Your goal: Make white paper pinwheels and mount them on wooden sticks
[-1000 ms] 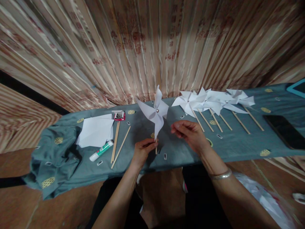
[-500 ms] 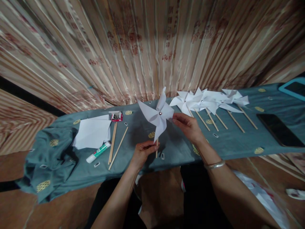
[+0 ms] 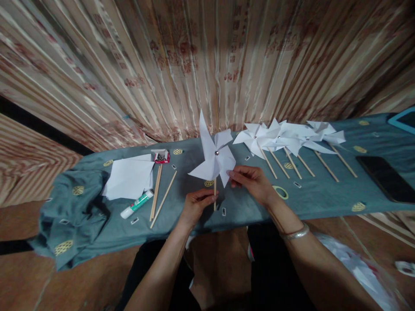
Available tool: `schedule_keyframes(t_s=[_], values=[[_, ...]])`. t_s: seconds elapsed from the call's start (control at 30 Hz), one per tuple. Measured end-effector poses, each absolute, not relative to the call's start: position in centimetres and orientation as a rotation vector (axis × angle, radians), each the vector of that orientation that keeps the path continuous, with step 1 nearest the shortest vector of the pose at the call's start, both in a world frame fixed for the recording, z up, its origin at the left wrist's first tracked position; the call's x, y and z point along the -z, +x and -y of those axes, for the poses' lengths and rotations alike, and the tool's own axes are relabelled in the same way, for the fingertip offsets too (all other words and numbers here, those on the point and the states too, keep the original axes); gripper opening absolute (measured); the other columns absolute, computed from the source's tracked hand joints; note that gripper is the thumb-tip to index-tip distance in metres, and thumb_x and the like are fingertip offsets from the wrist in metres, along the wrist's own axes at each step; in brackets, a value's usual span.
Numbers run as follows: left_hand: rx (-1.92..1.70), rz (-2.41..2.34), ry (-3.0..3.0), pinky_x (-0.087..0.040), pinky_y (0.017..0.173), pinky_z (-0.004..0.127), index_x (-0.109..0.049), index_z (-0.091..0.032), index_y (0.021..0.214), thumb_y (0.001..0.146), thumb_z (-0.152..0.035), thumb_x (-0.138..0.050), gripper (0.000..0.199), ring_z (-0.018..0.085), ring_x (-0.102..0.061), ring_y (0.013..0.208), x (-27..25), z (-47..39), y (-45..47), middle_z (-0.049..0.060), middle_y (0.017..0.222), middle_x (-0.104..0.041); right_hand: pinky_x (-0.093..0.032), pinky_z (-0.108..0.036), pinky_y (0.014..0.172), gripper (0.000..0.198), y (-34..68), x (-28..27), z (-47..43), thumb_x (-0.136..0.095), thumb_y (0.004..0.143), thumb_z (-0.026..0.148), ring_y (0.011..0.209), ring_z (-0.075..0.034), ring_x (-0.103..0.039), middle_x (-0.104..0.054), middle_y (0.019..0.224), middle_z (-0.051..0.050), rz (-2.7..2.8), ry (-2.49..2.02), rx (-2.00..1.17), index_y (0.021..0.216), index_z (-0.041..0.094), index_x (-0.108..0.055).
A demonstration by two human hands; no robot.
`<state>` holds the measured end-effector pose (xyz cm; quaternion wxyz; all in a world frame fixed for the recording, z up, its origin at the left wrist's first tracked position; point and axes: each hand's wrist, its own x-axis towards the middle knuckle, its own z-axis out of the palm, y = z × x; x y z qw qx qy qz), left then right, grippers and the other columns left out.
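Note:
Upright over the cloth-covered table stands a white paper pinwheel (image 3: 210,166) with a silver pin at its centre. My left hand (image 3: 197,207) is closed round its wooden stick (image 3: 214,194), below the blades. At the right, my right hand (image 3: 251,181) pinches the edge of a lower blade between thumb and fingers. Several finished-looking white pinwheels (image 3: 259,137) lie overlapping on the right, their sticks pointing toward me. A ring of pale green tape (image 3: 280,192) lies partly behind my right wrist.
On the left are a stack of white paper (image 3: 128,177), a glue stick (image 3: 136,204), loose wooden sticks (image 3: 156,194) and a small red box of pins (image 3: 161,156). A dark phone (image 3: 385,178) and a blue-framed device (image 3: 403,121) lie at the right. A pleated curtain (image 3: 207,65) hangs behind the table.
The pinwheel's blades have turned clockwise on the stick. My right hand has come slightly lower along the blades, and the tape ring now shows. My left hand keeps its hold.

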<state>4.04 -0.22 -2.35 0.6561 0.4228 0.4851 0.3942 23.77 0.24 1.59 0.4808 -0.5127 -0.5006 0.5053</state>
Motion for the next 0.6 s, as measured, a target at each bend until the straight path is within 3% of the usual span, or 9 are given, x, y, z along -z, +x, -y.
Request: schedule_keyframes(t_s=[0.2, 0.4, 0.6], values=[[-0.889, -1.084, 0.931, -0.052, 0.081, 0.033, -0.081, -0.020, 0.075, 0.052, -0.035, -0.090, 0.029, 0.020, -0.069, 0.077, 2.4, 0.2, 4.1, 0.006, 0.081, -0.079, -0.035, -0.026, 0.055, 0.043, 23.3, -1.6, 0.1, -0.075, 0.073, 0.059, 0.055, -0.011, -0.048, -0.060, 0.057, 0.002, 1.251, -1.238, -1.232, 0.064, 0.018, -0.067], [-0.876, -1.043, 0.848, -0.050, 0.076, 0.030, -0.082, -0.019, 0.076, 0.050, -0.036, -0.092, 0.032, 0.017, -0.067, 0.073, 2.6, 0.4, 4.4, 0.007, 0.077, -0.078, -0.040, -0.026, 0.056, 0.040, 23.2, -2.2, 0.2, -0.080, 0.067, 0.057, 0.056, -0.011, -0.049, -0.059, 0.057, 0.003, 1.231, -1.232, -1.258, 0.062, 0.020, -0.067], [-0.893, -1.023, 0.763, -0.043, 0.063, 0.027, -0.081, -0.018, 0.073, 0.047, -0.034, -0.093, 0.033, 0.013, -0.059, 0.063, 2.6, 0.5, 5.0, 0.006, 0.071, -0.075, -0.052, -0.031, 0.071, 0.039, 22.8, -0.7, 0.4, -0.083, 0.061, 0.057, 0.072, -0.017, -0.065, -0.072, 0.073, 0.000, 1.184, -1.185, -1.417, 0.075, 0.022, -0.073]])
